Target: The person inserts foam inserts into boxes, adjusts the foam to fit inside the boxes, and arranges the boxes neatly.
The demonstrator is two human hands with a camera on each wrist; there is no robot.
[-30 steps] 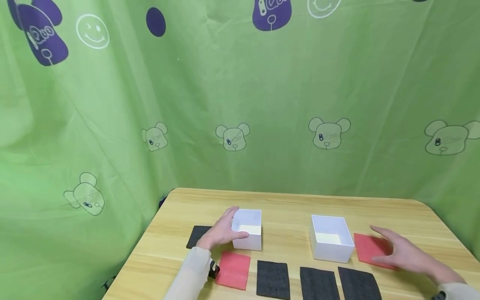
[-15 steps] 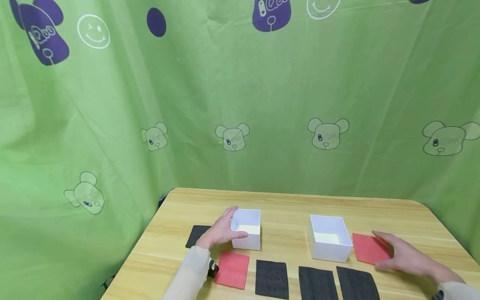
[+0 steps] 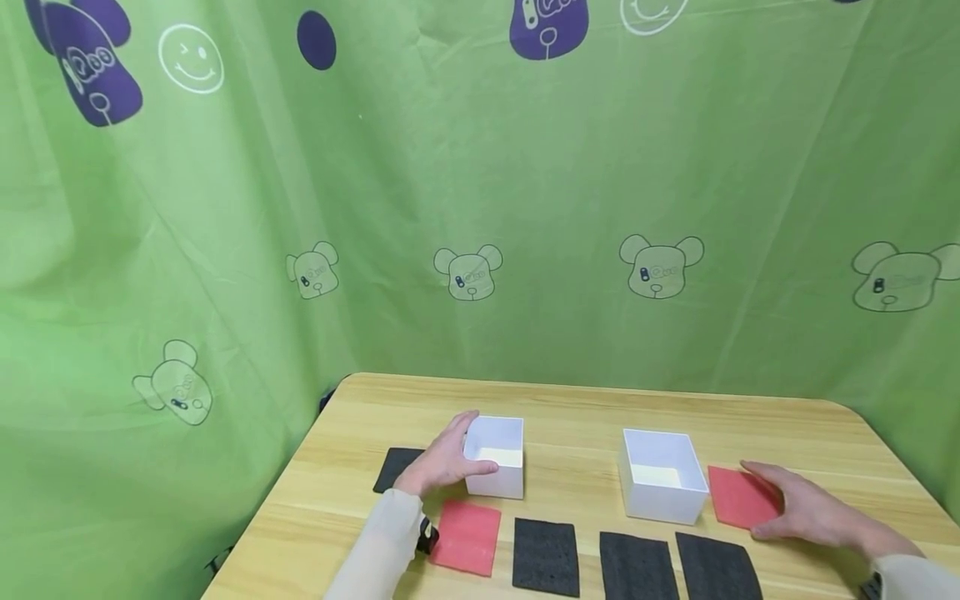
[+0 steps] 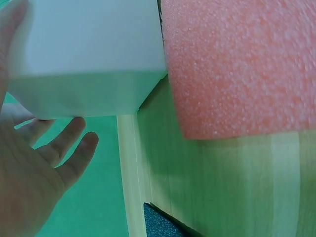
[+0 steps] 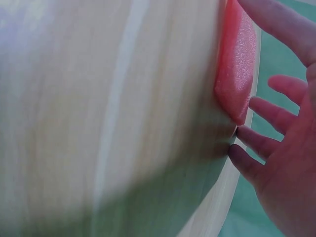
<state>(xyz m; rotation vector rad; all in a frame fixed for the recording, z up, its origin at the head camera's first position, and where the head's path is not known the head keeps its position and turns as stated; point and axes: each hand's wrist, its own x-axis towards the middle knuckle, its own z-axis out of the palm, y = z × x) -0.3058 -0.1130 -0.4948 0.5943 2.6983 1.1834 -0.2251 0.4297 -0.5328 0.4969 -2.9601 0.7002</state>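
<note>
My left hand (image 3: 448, 460) is at the left white box (image 3: 512, 483), its thumb across the near wall and its fingers reaching along the left side to the far rim. In the left wrist view the thumb lies on the box (image 4: 89, 39), with the other fingertips along its lower edge. On the right, my right hand (image 3: 806, 507) spans a red foam sheet (image 3: 738, 497) that lies on the table, its thumb by the near edge and index finger by the far one. The right wrist view shows fingertips right at the sheet's (image 5: 239, 64) edge.
Another white box (image 3: 663, 504) stands left of the right hand's red sheet. A second red foam sheet (image 3: 467, 537) lies below the left wrist. Several black sheets, one (image 3: 546, 557) near the middle, lie along the front of the wooden table (image 3: 570, 400); another (image 3: 396, 468) is at the left.
My right hand's fingers and thumb have drawn slightly closer together over the red foam sheet since a second ago. The left hand keeps its place on the box.
</note>
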